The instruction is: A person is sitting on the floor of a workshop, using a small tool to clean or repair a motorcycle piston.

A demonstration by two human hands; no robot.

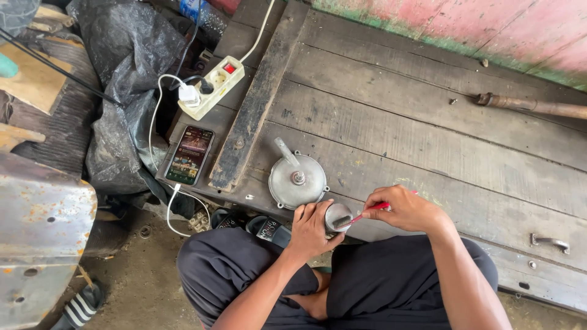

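Note:
My left hand [310, 227] grips a small round metal part [337, 216] just above my lap. My right hand [405, 208] holds a thin red-handled tool [367, 212], a brush or small screwdriver, with its tip inside the open face of that part. A round grey metal cover [298, 179] with a centre shaft and a short spout lies flat on the wooden platform [391, 122], just beyond my left hand. I sit cross-legged in dark trousers at the platform's near edge.
A phone [189, 155] with a lit screen lies on the platform's left end, cabled to a white power strip [211, 87]. Black plastic sheeting [122, 73] is heaped to the left. A rusty pipe [532, 105] lies at the far right, a metal handle [550, 242] near the right edge.

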